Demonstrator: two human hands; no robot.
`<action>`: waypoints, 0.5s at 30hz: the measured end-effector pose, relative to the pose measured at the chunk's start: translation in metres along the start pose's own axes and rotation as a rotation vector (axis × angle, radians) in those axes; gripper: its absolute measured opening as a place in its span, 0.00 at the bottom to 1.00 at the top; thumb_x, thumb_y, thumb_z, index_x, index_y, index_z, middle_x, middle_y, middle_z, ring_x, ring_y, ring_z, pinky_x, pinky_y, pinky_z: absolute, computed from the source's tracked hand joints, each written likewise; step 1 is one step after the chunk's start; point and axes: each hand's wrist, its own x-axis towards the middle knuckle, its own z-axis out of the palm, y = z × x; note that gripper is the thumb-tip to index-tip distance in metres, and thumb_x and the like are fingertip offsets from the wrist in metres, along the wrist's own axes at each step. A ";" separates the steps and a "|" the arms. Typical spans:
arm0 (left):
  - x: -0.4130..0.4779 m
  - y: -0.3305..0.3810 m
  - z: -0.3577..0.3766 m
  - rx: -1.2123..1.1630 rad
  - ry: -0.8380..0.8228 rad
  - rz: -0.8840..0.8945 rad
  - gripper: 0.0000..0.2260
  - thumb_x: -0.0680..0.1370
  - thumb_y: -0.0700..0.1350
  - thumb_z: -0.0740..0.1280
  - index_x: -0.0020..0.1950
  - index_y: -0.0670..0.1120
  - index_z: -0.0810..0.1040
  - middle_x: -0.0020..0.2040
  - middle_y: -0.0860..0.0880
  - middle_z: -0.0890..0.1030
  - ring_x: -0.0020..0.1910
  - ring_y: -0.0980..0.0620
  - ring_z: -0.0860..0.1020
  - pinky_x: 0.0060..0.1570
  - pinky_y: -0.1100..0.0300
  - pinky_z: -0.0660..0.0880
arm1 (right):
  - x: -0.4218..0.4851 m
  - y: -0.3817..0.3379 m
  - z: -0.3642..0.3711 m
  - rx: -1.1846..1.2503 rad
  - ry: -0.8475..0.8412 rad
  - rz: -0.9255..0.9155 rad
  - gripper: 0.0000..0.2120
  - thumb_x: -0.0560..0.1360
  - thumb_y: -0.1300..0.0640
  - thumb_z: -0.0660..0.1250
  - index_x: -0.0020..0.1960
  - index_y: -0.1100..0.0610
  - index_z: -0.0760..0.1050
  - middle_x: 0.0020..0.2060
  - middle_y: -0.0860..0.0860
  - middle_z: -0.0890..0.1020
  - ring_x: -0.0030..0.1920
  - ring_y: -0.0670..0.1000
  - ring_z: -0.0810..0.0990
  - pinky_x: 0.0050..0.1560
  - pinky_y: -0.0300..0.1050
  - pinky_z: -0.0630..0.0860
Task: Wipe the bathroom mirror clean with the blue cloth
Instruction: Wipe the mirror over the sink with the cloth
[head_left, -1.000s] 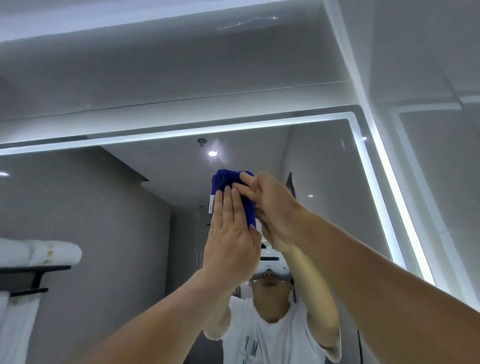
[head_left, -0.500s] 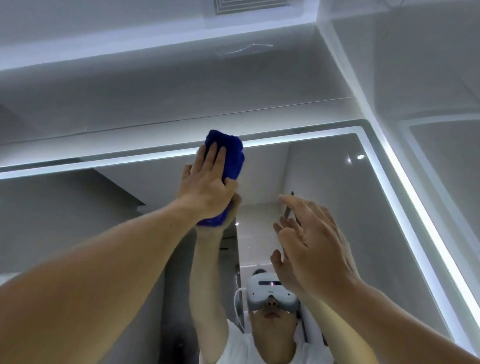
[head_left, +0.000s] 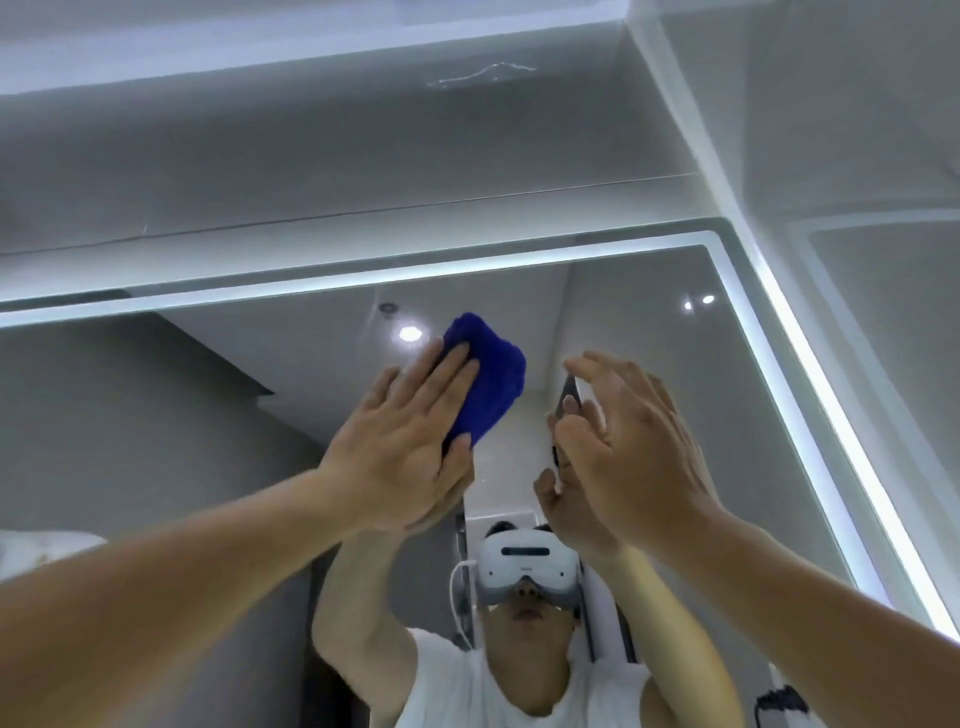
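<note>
Glossy pale grey wall (head_left: 363, 156) rises above the left hand (head_left: 400, 447), crossed by a thin horizontal seam (head_left: 467, 199); beyond the right hand (head_left: 634, 447) a side wall (head_left: 857, 130) meets it at a corner (head_left: 675, 117).

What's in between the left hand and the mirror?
The blue cloth. In the head view, the left hand presses it against the mirror with straight fingers.
</note>
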 end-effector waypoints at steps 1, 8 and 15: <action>0.028 -0.017 -0.008 -0.003 0.001 -0.036 0.30 0.81 0.59 0.44 0.80 0.47 0.45 0.81 0.48 0.48 0.79 0.50 0.43 0.77 0.46 0.49 | 0.001 0.001 0.000 -0.017 -0.003 -0.020 0.30 0.72 0.44 0.52 0.73 0.46 0.66 0.72 0.41 0.67 0.69 0.40 0.60 0.66 0.40 0.57; 0.149 -0.063 -0.029 -0.132 -0.042 -0.448 0.30 0.81 0.53 0.50 0.81 0.46 0.44 0.81 0.50 0.44 0.79 0.52 0.40 0.76 0.47 0.50 | 0.002 0.010 0.000 0.004 0.007 -0.028 0.30 0.70 0.44 0.52 0.72 0.45 0.67 0.71 0.39 0.67 0.69 0.40 0.61 0.64 0.39 0.58; 0.044 0.008 -0.011 -0.009 0.013 0.041 0.31 0.80 0.59 0.45 0.80 0.49 0.42 0.80 0.52 0.42 0.76 0.57 0.34 0.77 0.52 0.45 | -0.003 0.018 -0.004 0.063 0.058 0.050 0.28 0.71 0.44 0.53 0.71 0.45 0.68 0.71 0.40 0.67 0.68 0.40 0.62 0.64 0.40 0.59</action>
